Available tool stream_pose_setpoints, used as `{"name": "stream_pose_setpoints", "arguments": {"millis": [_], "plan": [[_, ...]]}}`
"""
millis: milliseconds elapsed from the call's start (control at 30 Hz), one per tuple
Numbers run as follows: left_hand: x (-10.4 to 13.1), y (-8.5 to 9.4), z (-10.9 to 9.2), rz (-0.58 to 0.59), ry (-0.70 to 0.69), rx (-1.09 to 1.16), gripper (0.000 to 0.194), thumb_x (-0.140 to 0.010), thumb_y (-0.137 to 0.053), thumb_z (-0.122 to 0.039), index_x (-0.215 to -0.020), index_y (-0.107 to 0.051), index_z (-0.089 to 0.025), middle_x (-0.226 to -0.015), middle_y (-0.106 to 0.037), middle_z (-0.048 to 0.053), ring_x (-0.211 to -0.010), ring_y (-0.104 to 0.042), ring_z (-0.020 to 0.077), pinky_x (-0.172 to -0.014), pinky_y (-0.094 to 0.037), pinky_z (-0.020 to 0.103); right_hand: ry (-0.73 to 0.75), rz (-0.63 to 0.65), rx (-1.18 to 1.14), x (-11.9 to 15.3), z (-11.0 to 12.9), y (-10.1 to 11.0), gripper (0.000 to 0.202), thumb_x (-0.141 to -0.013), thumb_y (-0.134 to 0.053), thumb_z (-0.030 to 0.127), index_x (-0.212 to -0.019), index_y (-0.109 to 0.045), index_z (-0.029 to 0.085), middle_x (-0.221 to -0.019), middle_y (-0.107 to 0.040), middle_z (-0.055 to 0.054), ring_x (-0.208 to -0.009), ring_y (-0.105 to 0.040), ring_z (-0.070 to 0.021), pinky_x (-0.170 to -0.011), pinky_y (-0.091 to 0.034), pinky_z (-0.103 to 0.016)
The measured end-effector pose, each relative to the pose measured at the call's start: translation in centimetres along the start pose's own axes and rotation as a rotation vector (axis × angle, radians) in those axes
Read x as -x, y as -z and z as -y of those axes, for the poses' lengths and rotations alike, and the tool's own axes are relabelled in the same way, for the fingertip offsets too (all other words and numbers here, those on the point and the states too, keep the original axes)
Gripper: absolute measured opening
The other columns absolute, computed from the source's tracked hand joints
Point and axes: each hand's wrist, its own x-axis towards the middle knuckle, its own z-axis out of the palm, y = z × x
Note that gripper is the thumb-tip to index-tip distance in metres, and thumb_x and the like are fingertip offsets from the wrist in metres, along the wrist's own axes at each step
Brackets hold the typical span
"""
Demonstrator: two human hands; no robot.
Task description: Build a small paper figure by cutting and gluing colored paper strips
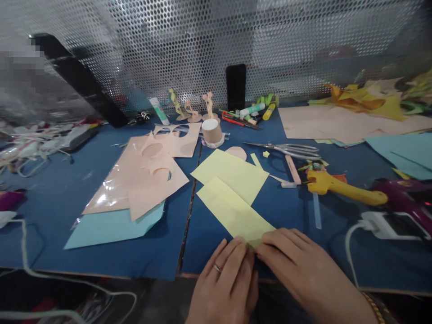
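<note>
A pale yellow paper strip [232,209] lies slantwise near the table's front edge, overlapping a second yellow sheet [232,173]. My left hand [226,274] presses on the strip's near end, with its fingers close together and a ring on one of them. Beside it, my right hand [297,261] grips the same end, fingers curled over the paper. The fingertips of both hands nearly meet there, and they hide the strip's near edge. Beyond the sheets stand a roll of tape [212,131] and a round peach paper piece [237,153].
Scissors [286,149] and a yellow-handled tool [347,186] lie to the right, near a white charger [393,225] with a cable. Cut peach sheets [135,166] cover a blue sheet [118,229] at left. A phone [236,86] leans on the perforated metal screen [189,45].
</note>
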Motion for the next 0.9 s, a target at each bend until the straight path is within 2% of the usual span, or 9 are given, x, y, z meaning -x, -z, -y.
{"name": "stream_pose_setpoints", "arguments": {"millis": [200, 333, 400, 567, 700, 767, 900], "plan": [[0.5, -0.3, 0.2, -0.019, 0.094, 0.076, 0.027, -0.082, -0.061, -0.01, -0.108, -0.066, -0.013, -0.107, -0.072, 0.008, -0.103, -0.066, 0.0203, -0.095, -0.053, 0.032, 0.013, 0.059, 0.056, 0.0, -0.1, -0.7, 0.039, -0.097, -0.024, 0.011, -0.091, -0.062, 0.017, -0.085, -0.063, -0.005, -0.074, -0.055, -0.02, -0.066, -0.041, -0.034], [-0.5, -0.3, 0.0, 0.009, 0.231, 0.118, 0.014, -0.084, -0.057, -0.014, -0.093, -0.066, -0.019, -0.099, -0.071, 0.006, -0.09, -0.067, 0.0217, -0.078, -0.057, 0.035, 0.008, 0.083, 0.06, -0.2, -0.3, -0.9, 0.033, -0.092, -0.03, 0.006, -0.089, -0.061, 0.017, -0.085, -0.063, -0.005, -0.074, -0.055, -0.0207, -0.066, -0.041, -0.035], [-1.1, -0.2, -0.1, 0.032, 0.261, 0.121, 0.013, -0.085, -0.053, -0.013, -0.088, -0.064, -0.019, -0.097, -0.07, 0.006, -0.087, -0.066, 0.0229, -0.073, -0.056, 0.037, -0.012, 0.09, 0.055, -0.3, -0.3, -0.8, 0.032, -0.091, -0.031, 0.005, -0.088, -0.061, 0.018, -0.084, -0.063, -0.004, -0.075, -0.056, -0.0207, -0.067, -0.041, -0.035], [-1.2, 0.0, -0.1, 0.183, 0.283, 0.102, 0.014, -0.088, -0.05, -0.012, -0.092, -0.061, -0.019, -0.103, -0.066, 0.007, -0.094, -0.063, 0.0248, -0.076, -0.055, 0.04, -0.048, 0.084, -0.028, -0.4, -0.2, -0.1, 0.035, -0.098, -0.028, 0.015, -0.09, -0.062, 0.019, -0.085, -0.062, -0.004, -0.076, -0.054, -0.0195, -0.068, -0.04, -0.033], [-0.8, -0.1, 0.0, 0.204, 0.287, 0.1, 0.014, -0.089, -0.049, -0.013, -0.095, -0.06, -0.02, -0.106, -0.064, 0.007, -0.097, -0.062, 0.0246, -0.079, -0.053, 0.041, -0.053, -0.015, -0.009, -0.3, -0.1, 0.1, 0.042, -0.101, -0.024, 0.026, -0.09, -0.063, 0.02, -0.088, -0.062, -0.004, -0.079, -0.054, -0.0184, -0.072, -0.037, -0.033], [-0.8, -0.1, 0.0, 0.207, 0.284, 0.091, 0.014, -0.09, -0.049, -0.014, -0.096, -0.06, -0.02, -0.106, -0.064, 0.007, -0.099, -0.062, 0.0243, -0.08, -0.053, 0.04, -0.038, -0.036, 0.026, -0.3, -0.1, 0.0, 0.043, -0.101, -0.023, 0.024, -0.089, -0.064, 0.02, -0.088, -0.063, -0.003, -0.08, -0.054, -0.0179, -0.074, -0.036, -0.033], [-0.7, 0.0, 0.0, 0.206, 0.266, 0.075, 0.015, -0.09, -0.049, -0.015, -0.098, -0.06, -0.021, -0.107, -0.065, 0.005, -0.098, -0.062, 0.023, -0.081, -0.052, 0.039, -0.01, 0.004, 0.087, -0.3, -0.1, -0.2, 0.037, -0.098, -0.028, 0.014, -0.086, -0.063, 0.019, -0.086, -0.064, -0.002, -0.079, -0.054, -0.0174, -0.074, -0.035, -0.034]]}}
